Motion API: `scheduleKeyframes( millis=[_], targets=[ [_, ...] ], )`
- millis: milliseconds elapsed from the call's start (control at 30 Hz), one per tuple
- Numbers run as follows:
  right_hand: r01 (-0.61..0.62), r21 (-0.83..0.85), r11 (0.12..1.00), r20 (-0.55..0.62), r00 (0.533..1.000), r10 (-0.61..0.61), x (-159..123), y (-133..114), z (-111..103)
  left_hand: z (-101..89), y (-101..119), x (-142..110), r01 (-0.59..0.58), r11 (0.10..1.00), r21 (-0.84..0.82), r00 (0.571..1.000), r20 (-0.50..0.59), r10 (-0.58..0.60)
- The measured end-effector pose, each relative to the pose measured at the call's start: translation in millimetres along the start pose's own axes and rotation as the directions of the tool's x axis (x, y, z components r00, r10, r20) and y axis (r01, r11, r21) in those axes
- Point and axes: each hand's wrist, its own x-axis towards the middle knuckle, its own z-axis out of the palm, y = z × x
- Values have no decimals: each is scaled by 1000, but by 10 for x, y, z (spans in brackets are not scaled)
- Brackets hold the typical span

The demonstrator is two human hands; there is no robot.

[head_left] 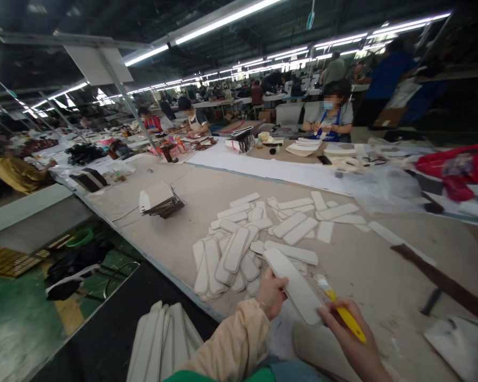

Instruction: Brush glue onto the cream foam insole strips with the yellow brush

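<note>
My left hand (271, 294) is closed on the left edge of a long off-white panel with rounded corners (292, 284), thumb on top. My right hand (348, 323) grips a brush with a yellow handle (349, 318) and pale bristles, and its fingertips also touch the panel's near end. The panel is held tilted above the table. Just beyond it lies a loose heap of similar off-white panels (236, 249), overlapping at many angles. More long panels (163, 339) stand in a stack by my left forearm.
A stack of pale, dark-edged pieces (159, 199) sits farther left on the table (207, 185). To the right lie a brown strip (442, 281), clear plastic (382, 188) and a red bag (458, 167). Several people work at tables beyond. A metal post (129, 101) rises at left.
</note>
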Motion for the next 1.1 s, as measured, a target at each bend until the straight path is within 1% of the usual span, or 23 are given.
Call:
scheduleKeyframes(
  millis=[33,100,200,267,300,333,367,433,500,567,600,633,667,700,733,767,800,833,867,933,1000,1033,1100],
  targets=[
    [-12,19,1000,18,1000,11,1,9,20,-75,18,23,-10,1000,8,1000,-10,10],
    [-40,58,998,43,998,38,11,44,43,-239,150,107,-32,998,61,999,-14,33],
    [-56,73,996,46,998,53,43,151,19,-524,510,316,-47,975,216,999,11,45],
    [-39,39,998,26,999,38,68,246,-30,-727,776,501,-55,923,380,998,-11,65],
    [-25,8,1000,17,1000,25,79,292,-61,-828,901,604,-59,872,487,994,-50,96],
    [-7,-29,1000,11,1000,8,87,334,-96,-924,1016,709,-37,791,611,985,-112,133],
    [14,-68,998,3,1000,-14,91,370,-133,-1016,1121,811,9,689,725,971,-170,167],
    [52,-144,988,3,999,-53,89,418,-218,-1177,1297,996,82,573,815,949,-240,206],
    [82,-213,974,12,997,-81,67,444,-320,-1305,1424,1131,133,478,868,934,-272,232],
    [92,-275,957,29,996,-87,25,469,-442,-1398,1483,1208,169,369,914,921,-280,271],
    [87,-302,949,28,996,-83,-5,489,-512,-1429,1476,1226,172,311,935,915,-269,300],
    [74,-320,944,15,997,-72,-42,516,-587,-1451,1436,1227,153,230,961,909,-228,348],
    [49,-330,943,0,999,-52,-86,551,-665,-1464,1359,1210,105,122,987,903,-146,404],
    [15,-328,944,-27,999,-25,-139,590,-741,-1466,1242,1170,29,-5,1000,897,-24,441],
    [-26,-315,949,-57,998,9,-200,633,-814,-1459,1085,1103,-72,-132,989,890,123,439],
    [-71,-294,953,-87,995,47,-267,676,-880,-1443,892,1008,-187,-236,953,881,270,389],
    [-116,-269,956,-116,989,88,-340,717,-936,-1418,669,889,-305,-296,905,870,391,300],
    [-160,-244,956,-136,982,130,-414,756,-979,-1385,426,751,-410,-295,863,863,472,180],
    [-196,-223,955,-146,975,166,-488,793,-1010,-1346,173,605,-488,-278,827,848,525,75],
    [-239,-193,951,-126,968,218,-623,856,-1032,-1257,-313,330,-576,-237,782,815,573,-87],
    [-258,-165,952,-64,966,251,-730,904,-1007,-1167,-710,130,-599,-202,775,800,565,-201],
    [-261,-152,953,-24,965,260,-771,922,-981,-1125,-860,65,-595,-197,779,800,553,-232],
    [-267,-137,954,66,958,278,-823,947,-910,-1053,-1066,-5,-579,-200,790,809,528,-260]
  ],
)
